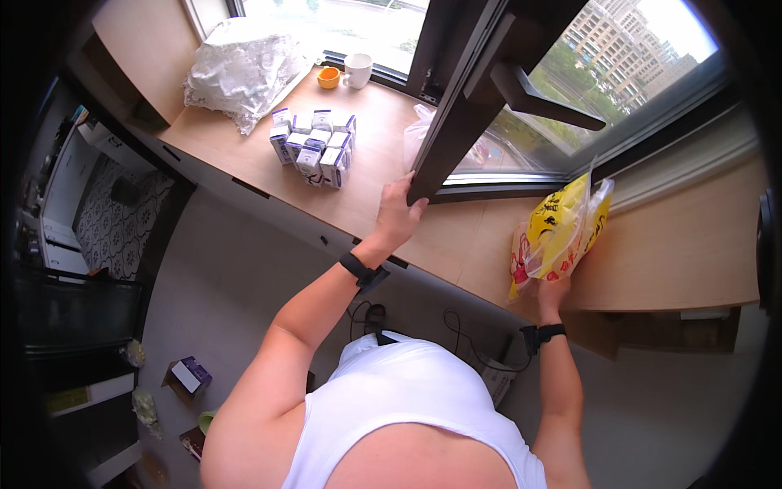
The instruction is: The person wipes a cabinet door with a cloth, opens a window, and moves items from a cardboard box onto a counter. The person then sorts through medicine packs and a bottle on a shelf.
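Note:
My left hand (398,211) grips the lower corner of the dark window sash (455,137), which stands swung inward over the wooden counter (455,235). The sash's lever handle (544,101) sits higher up on its frame. At the right, my right hand (555,293) is partly hidden behind the base of a yellow printed plastic bag (559,229) and holds it above the counter. Behind the sash edge shows part of a pale, thin plastic bag (417,134). To the left of my left hand stand several white and purple cartons (314,147), grouped upright.
A white mug (358,71) and an orange cup (328,77) stand by the window. White lace cloth (244,73) drapes something at the counter's left end. An open carton (188,378) lies on the floor at left. A black cable (458,333) runs below the counter.

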`<state>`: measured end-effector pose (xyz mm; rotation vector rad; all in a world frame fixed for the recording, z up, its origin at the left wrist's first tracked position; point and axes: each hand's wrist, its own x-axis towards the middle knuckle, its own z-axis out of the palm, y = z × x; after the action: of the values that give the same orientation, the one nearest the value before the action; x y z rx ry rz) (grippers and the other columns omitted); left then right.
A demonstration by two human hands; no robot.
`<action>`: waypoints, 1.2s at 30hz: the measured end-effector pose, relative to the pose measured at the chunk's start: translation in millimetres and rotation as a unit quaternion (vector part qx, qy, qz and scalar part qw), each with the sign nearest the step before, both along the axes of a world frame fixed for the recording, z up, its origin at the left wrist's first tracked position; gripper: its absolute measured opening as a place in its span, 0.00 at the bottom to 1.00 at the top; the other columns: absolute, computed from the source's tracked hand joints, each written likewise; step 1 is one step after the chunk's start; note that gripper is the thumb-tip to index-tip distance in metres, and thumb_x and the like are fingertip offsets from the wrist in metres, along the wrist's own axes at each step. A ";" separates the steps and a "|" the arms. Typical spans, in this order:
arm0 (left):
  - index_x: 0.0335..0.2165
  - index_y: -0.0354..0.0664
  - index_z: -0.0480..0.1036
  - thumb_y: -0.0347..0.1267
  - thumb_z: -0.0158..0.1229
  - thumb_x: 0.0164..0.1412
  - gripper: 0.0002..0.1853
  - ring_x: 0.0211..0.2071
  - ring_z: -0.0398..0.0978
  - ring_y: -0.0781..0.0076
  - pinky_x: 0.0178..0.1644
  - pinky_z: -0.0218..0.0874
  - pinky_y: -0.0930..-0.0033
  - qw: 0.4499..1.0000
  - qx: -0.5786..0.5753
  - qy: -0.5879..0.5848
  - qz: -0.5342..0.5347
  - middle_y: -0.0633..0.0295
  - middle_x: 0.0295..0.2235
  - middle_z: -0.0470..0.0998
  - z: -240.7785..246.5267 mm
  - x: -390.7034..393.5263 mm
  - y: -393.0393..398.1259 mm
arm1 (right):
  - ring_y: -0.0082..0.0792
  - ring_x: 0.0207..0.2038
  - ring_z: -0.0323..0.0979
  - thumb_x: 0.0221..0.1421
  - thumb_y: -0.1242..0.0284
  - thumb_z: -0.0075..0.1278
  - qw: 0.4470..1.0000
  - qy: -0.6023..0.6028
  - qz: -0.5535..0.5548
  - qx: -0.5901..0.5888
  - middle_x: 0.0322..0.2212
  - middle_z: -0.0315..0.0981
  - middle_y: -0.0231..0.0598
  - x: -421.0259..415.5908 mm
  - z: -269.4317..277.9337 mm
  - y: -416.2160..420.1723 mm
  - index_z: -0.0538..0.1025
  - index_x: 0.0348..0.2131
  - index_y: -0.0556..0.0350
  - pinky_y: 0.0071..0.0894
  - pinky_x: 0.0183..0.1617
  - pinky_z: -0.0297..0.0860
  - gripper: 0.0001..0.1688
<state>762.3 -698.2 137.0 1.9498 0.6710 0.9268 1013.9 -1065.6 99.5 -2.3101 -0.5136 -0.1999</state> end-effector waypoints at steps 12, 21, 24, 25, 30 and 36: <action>0.53 0.33 0.69 0.30 0.63 0.55 0.27 0.29 0.74 0.69 0.39 0.68 0.66 0.992 -0.070 0.100 0.012 0.53 0.46 0.77 -9.3 -78.2 -0.9 | 0.40 0.57 0.66 0.60 0.71 0.54 0.979 0.097 0.047 0.171 0.57 0.66 0.46 8.6 1.4 63.3 0.63 0.59 0.59 0.37 0.63 0.61 0.31; 0.60 0.36 0.64 0.33 0.66 0.54 0.36 0.26 0.69 0.80 0.35 0.68 0.72 0.970 -0.141 0.145 -0.135 0.54 0.49 0.75 -28.1 -54.7 71.8 | 0.28 0.44 0.74 0.62 0.71 0.52 0.963 0.134 -0.041 0.230 0.48 0.72 0.34 6.9 -18.7 19.1 0.68 0.56 0.52 0.28 0.41 0.73 0.23; 0.62 0.35 0.60 0.34 0.67 0.53 0.41 0.35 0.71 0.63 0.42 0.68 0.65 0.963 -0.093 0.122 -0.221 0.48 0.51 0.72 -49.8 -28.2 76.4 | 0.26 0.42 0.73 0.61 0.72 0.53 0.942 0.218 -0.099 0.233 0.46 0.72 0.30 -7.5 4.1 12.3 0.68 0.56 0.51 0.26 0.38 0.72 0.24; 0.62 0.34 0.59 0.34 0.67 0.53 0.41 0.40 0.72 0.57 0.47 0.68 0.62 0.957 -0.067 0.130 -0.249 0.46 0.51 0.71 -55.0 -21.8 77.3 | 0.25 0.41 0.73 0.60 0.73 0.53 0.937 0.229 -0.114 0.237 0.45 0.72 0.30 -17.2 12.1 20.0 0.68 0.55 0.51 0.25 0.38 0.72 0.24; 0.63 0.28 0.51 0.32 0.66 0.53 0.45 0.55 0.64 0.42 0.60 0.58 0.53 0.932 -0.068 0.129 -0.333 0.40 0.53 0.66 -67.1 -24.3 77.5 | 0.27 0.46 0.73 0.51 0.79 0.59 0.942 0.299 -0.032 0.148 0.46 0.74 0.33 -33.5 49.9 94.3 0.71 0.53 0.57 0.32 0.45 0.72 0.28; 0.63 0.26 0.47 0.30 0.64 0.54 0.46 0.56 0.64 0.40 0.60 0.57 0.53 0.905 -0.058 0.158 -0.390 0.36 0.55 0.64 -95.9 -25.7 91.5 | 0.39 0.49 0.73 0.45 0.79 0.61 0.957 0.203 -0.169 0.121 0.53 0.68 0.47 -145.7 60.7 99.6 0.59 0.60 0.61 0.37 0.48 0.72 0.45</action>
<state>736.6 -606.7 41.1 2.0134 0.0658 0.0736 868.2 -966.0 160.2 -2.1034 0.1118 0.0519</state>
